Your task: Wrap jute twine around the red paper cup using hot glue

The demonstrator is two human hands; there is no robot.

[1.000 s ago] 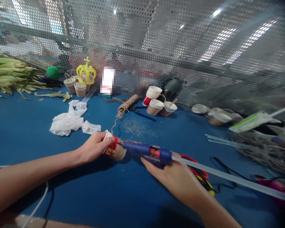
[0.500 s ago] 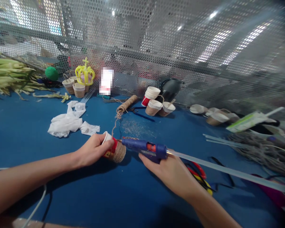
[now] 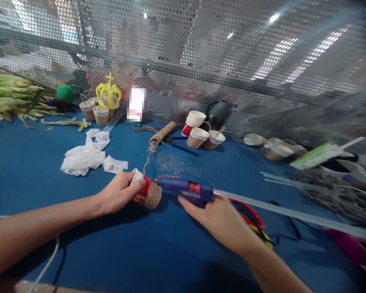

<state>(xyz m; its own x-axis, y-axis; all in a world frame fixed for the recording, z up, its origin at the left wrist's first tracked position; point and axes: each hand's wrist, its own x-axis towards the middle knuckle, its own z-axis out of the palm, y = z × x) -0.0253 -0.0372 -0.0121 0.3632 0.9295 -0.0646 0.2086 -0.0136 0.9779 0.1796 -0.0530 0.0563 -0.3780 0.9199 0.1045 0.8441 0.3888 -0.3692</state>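
My left hand [image 3: 117, 193] is closed around a small red and white paper cup [image 3: 142, 189], lying on its side above the blue table [image 3: 125, 252]. The cup's lower half is wrapped in brown twine [image 3: 154, 195]. A strand of twine runs from the cup up to a twine spool [image 3: 163, 133]. My right hand [image 3: 219, 219] grips a blue hot glue gun [image 3: 187, 188]. Its nozzle touches the cup at the edge of the twine wrap. A long clear glue stick [image 3: 293, 215] sticks out behind the gun to the right.
Crumpled white tissue [image 3: 85, 156] lies at the left. More twine-wrapped cups [image 3: 201, 136] stand by the perforated metal screen [image 3: 201, 61]. A yellow crown [image 3: 109, 94], green ball [image 3: 65, 93] and straw bundle [image 3: 9, 93] are at the far left. Red and yellow scissors [image 3: 254, 221] and tangled fibres [image 3: 332, 191] lie right.
The glue gun and my right hand have shifted slightly up and left, keeping the nozzle at the cup. My left hand still holds the cup in the same spot.
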